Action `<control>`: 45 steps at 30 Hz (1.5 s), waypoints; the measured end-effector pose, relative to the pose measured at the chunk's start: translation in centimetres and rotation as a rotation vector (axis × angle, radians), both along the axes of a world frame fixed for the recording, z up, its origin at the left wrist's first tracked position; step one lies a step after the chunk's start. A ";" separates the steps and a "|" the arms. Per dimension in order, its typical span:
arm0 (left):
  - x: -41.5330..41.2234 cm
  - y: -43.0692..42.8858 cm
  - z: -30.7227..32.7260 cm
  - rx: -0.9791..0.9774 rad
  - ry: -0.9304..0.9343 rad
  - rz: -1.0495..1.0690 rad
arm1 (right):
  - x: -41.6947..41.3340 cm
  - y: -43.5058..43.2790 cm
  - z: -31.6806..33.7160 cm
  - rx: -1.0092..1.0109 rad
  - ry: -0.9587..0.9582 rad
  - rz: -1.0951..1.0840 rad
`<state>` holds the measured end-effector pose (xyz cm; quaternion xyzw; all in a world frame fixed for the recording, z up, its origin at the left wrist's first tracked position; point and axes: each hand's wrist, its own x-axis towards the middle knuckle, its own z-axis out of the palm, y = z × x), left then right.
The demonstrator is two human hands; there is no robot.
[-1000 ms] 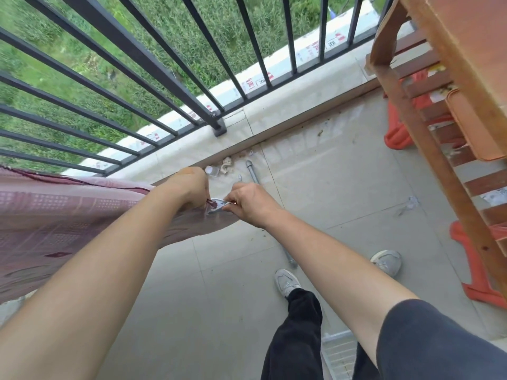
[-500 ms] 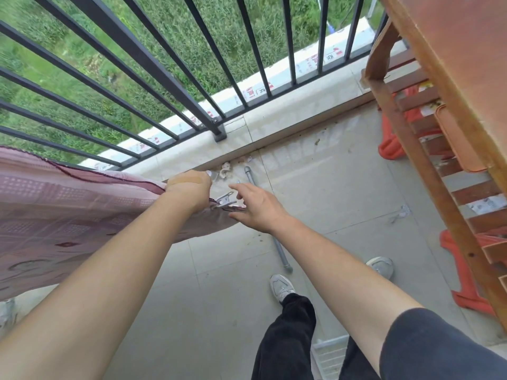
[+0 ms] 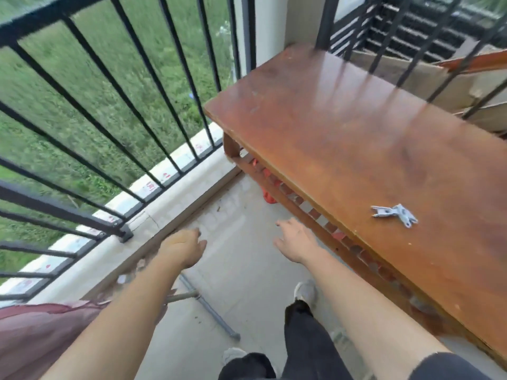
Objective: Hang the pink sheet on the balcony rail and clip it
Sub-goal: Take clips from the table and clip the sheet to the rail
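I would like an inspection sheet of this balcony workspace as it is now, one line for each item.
Surface: grey tiled floor, dusty along the ledge; brown wooden table at right.
Job's things: pink sheet at lower left; metal clips lie on the table; black balcony rail at left.
Clutter: grey pipe on the floor; red item under the table; cardboard behind it.
Grippers: left hand and right hand open, holding nothing.
Cables: nothing seen.
Surroundings: green grass beyond the rail.
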<state>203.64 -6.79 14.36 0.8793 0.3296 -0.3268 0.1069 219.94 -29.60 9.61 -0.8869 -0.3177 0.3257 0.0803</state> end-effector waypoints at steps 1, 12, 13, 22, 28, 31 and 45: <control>2.7 -1.7 0.1 -0.028 -0.051 -0.052 | 1.7 -2.4 0.6 -0.007 -0.031 -0.075; 21.7 -21.8 -3.5 -0.240 -0.333 -0.468 | 12.2 -20.3 0.6 -0.084 -0.161 -0.529; 22.5 -22.9 -4.0 -0.248 -0.314 -0.482 | 13.0 -20.7 0.2 -0.078 -0.165 -0.510; 25.1 -23.0 -8.4 -0.219 -0.138 -0.405 | 16.8 -21.1 -3.4 0.000 -0.141 -0.232; 24.9 -21.3 -8.5 -0.238 -0.027 -0.428 | 18.1 -20.8 -4.6 -0.070 -0.160 -0.161; 25.3 -21.0 -6.9 -0.219 -0.045 -0.358 | 18.3 -19.6 -3.8 -0.037 -0.172 -0.169; 0.7 -8.7 7.7 0.288 -0.455 0.375 | 7.1 3.5 7.2 0.300 -0.060 0.220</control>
